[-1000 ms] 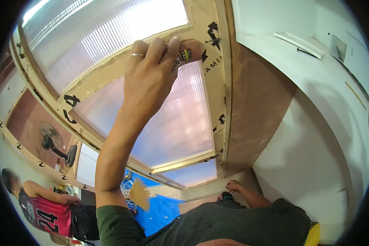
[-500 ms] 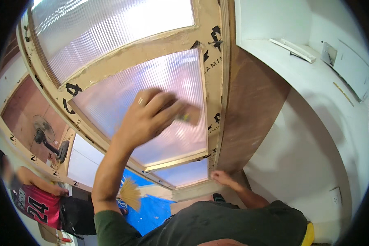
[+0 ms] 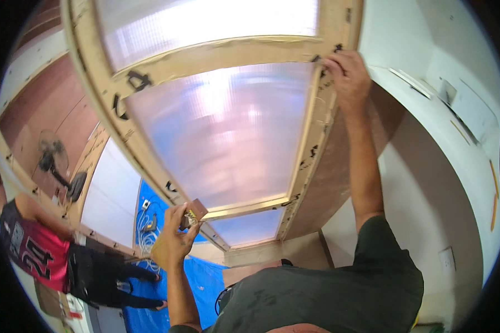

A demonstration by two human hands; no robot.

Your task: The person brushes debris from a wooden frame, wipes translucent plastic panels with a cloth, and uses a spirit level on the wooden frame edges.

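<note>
Nearest to us: dark green shirt [image 3: 328, 288] fills the lower edge, both our forearms rising out of it.

Our left hand [image 3: 175, 238] is low, just below the bottom-left part of the frame. Its fingers [image 3: 179, 213] are curled closed around a small brown rectangular block [image 3: 193, 212], which has a yellowish patch on the face toward the palm. The block's upper corner sits right against the lower rail; we can't tell if it actually touches.

Our right hand [image 3: 347, 75] is raised high on an extended arm, at the joint where the crossbar meets the right upright of the pale wooden door frame [image 3: 311, 139]. Fingertips [image 3: 333, 58] are bent and pressed onto the wood; nothing visible in the grip.

The frame carries black hand-drawn marks and holds translucent ribbed plastic panels [image 3: 222, 133], backlit, one above the crossbar and one below.

Further out: a brown plywood sheet [image 3: 339, 177] beside the right upright, then a white wall [image 3: 428, 166].

Far left and below: a blue tarp [image 3: 205, 277] on the floor with white cable [image 3: 144, 230] on it, a black standing fan [image 3: 53, 161], and another person in a red jersey [image 3: 36, 250] and black trousers.
</note>
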